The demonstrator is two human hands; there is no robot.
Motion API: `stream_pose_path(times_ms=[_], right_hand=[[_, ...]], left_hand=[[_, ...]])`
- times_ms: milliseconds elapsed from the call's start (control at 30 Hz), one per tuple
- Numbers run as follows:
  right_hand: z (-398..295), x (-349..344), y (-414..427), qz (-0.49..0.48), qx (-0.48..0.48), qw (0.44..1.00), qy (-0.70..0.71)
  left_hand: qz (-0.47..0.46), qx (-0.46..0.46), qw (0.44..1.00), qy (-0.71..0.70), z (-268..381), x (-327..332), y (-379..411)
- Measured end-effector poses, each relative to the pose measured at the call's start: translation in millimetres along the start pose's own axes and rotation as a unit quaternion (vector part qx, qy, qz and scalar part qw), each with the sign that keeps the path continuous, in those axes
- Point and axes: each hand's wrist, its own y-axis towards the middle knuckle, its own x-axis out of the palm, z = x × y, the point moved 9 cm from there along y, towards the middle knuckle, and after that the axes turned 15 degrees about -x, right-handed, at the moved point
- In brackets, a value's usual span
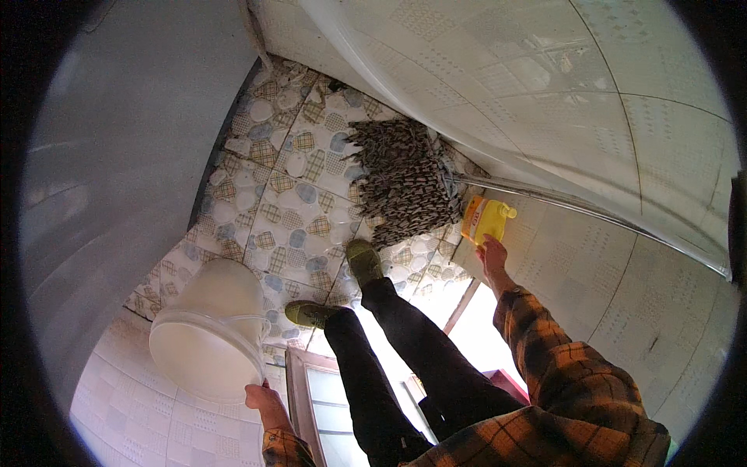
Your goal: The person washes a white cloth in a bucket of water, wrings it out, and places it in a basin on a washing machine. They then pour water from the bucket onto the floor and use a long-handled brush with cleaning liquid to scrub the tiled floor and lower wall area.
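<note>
My left hand (264, 400) grips the rim of a white plastic bucket (230, 292), which is tilted so that I see its open mouth. No contents show in the part of the bucket I can see. In my right hand (493, 257) is a yellow plastic bottle (485, 219) with a yellow cap and an orange label bearing writing. The fingers close on its lower side. Just beyond the bottle, a mop head (408, 181) of dark grey strands is spread over the patterned tile floor (292, 216).
The mop's metal handle (583, 213) slants along the tiled wall (583, 280) at right. A clear hose or sheet edge (402, 99) curves above the mop. A large grey panel (140, 146) stands at left. Behind my legs is a framed door (303, 385). My green shoes (365, 262) are on the tiles.
</note>
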Motion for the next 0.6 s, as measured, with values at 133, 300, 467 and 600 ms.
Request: stream_pose_path(times_ms=[133, 300, 467, 600], right_hand=[[13, -29, 1, 0.064, 0.097, 0.985, -0.13], [22, -34, -25, -0.052, 0.124, 0.968, -0.211], [24, -12, -105, -0.242, 0.161, 0.929, -0.23], [24, -8, -157, -0.337, 0.181, 0.904, -0.193]], left_hand=[[-0.018, 0.11, 0.936, 0.335, 13, 5, 31], [0.038, 0.022, 0.999, 0.028, -21, -21, 92], [0.04, -0.056, 0.994, -0.08, -3, -14, 3], [-0.069, -0.097, 0.985, -0.123, -11, 0, 3]])
